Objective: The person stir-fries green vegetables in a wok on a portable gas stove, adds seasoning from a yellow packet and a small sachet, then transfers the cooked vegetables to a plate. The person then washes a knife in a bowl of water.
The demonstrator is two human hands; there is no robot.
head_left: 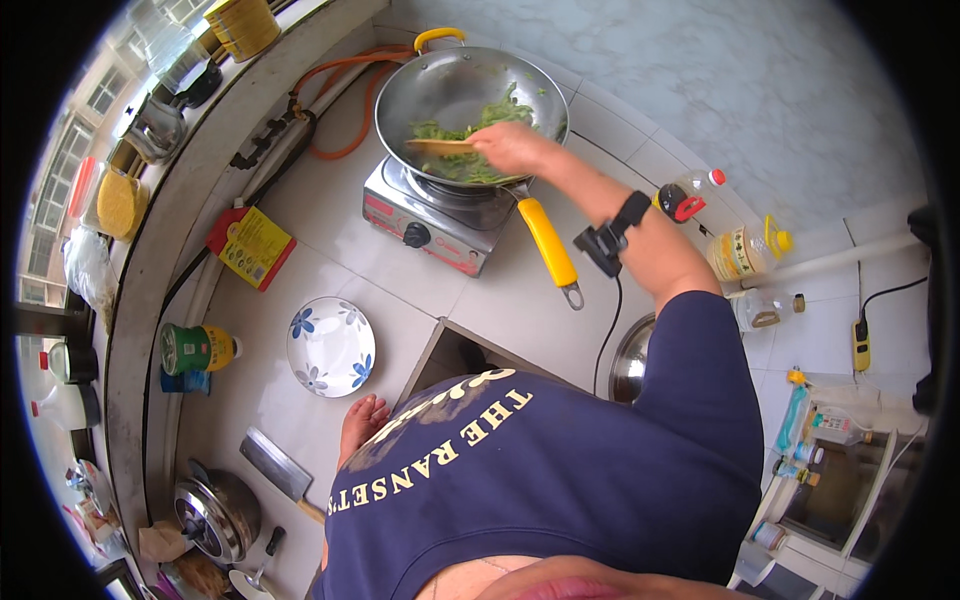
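Note:
In the wide metal wok [405, 85], shredded green vegetable pieces [505, 112] lie across the bottom and up the far right side. My right hand [512, 148] reaches over the wok, closed round a wooden spatula [438, 147] whose blade points left among the greens. The wok sits on a silver gas stove [415, 215], its yellow handle [547, 240] slanting toward me. By my waist, my left hand [362, 425] hangs with loosely bent fingers and nothing visible in them. Just beyond it lies a white plate with blue and grey flowers [331, 345].
A cleaver [275, 462] and a lidded pot [217, 512] are at the lower left. A yellow box [255, 247] and a green can [190, 348] stand along the left ledge. An orange hose [345, 152] runs behind the stove. Oil bottles [735, 252] line the right wall; a metal bowl [632, 360] sits partly hidden.

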